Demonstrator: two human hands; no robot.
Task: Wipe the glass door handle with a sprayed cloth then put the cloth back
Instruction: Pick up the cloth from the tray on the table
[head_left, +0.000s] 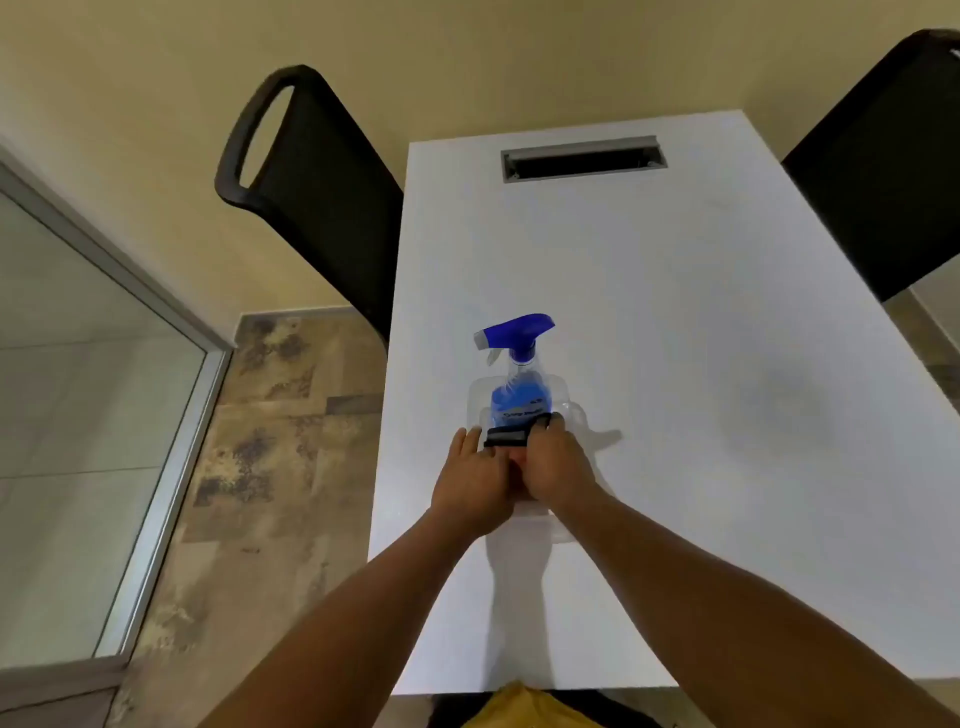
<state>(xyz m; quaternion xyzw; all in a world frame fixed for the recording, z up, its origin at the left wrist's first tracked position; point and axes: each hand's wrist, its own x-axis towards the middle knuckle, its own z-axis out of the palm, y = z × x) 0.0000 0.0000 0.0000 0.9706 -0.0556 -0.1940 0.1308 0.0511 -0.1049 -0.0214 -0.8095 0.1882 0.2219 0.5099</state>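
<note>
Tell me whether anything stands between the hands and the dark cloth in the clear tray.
Nothing visible does. Both hands, left and right, already touch the dark cloth at the clear tray; the spray bottle stands behind it.

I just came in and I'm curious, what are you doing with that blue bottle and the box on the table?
A person stands at a white table with both hands in a clear plastic tray. A spray bottle of blue liquid stands upright in that tray. The right hand grips a dark folded cloth just in front of the bottle, and the left hand rests beside it with fingers fairly straight. Nobody is holding the bottle. A glass door is off to the left; its handle isn't visible.
</note>
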